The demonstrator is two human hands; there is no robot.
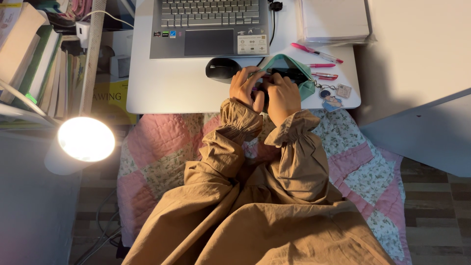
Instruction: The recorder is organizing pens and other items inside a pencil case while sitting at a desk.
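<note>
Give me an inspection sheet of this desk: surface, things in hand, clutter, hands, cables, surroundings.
Surface: small white desk, lit warmly from the left.
Things in hand: teal pencil pouch, open, dark items inside; a charm keychain hangs off its right end.
Clutter: black mouse, laptop, pink pens, stack of papers.
Hands: left hand and right hand both at the pouch's opening; grip hidden.
Cables: black cable beside the laptop; white cable at the shelf; dark cables on the floor.
Surroundings: lit lamp, books on the left, patchwork quilt under the person.
</note>
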